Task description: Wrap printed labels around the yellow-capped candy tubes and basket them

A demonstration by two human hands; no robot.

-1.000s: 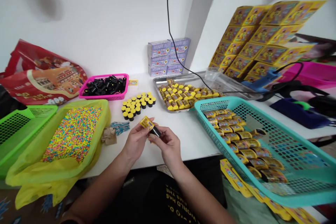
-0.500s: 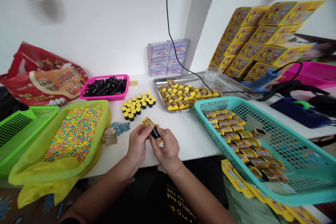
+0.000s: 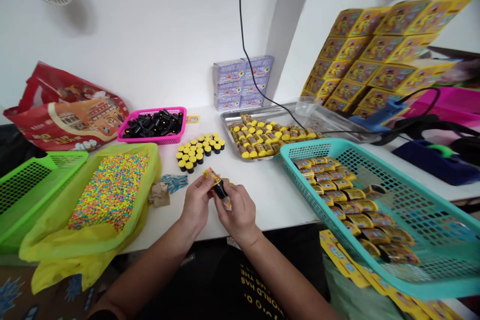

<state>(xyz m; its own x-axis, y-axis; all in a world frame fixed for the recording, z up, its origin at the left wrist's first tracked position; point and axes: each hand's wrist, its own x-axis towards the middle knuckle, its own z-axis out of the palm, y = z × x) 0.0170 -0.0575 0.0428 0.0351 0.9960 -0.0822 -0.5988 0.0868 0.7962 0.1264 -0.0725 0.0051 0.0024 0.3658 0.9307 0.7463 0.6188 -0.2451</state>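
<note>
Above the table's front edge, my left hand [image 3: 196,201] pinches a yellow printed label [image 3: 212,175] against a small black container [image 3: 219,189]. My right hand [image 3: 238,211] grips the container's lower end, fingers closed round it. Part of the label shows behind the container; the fingers hide the rest, and how much of it is stuck down I cannot tell. Just beyond the hands stand several black containers with yellow lids [image 3: 197,150], upright in a loose group. Left of my left hand lie a crumpled brown paper piece [image 3: 159,195] and a blue patterned wrapper [image 3: 175,183].
A yellow-lined tray of colourful candies [image 3: 110,190] and a pink basket of black containers [image 3: 183,132] are left. A metal tray [image 3: 226,122] and a turquoise basket [image 3: 442,272] hold labelled containers. Yellow boxes [image 3: 375,55] are stacked right; a black cable [image 3: 242,25] hangs down.
The label now lies more along the black container, whose tilt has shifted slightly between my fingers. Both hands stay nearly in place, while the whole view has moved a little.
</note>
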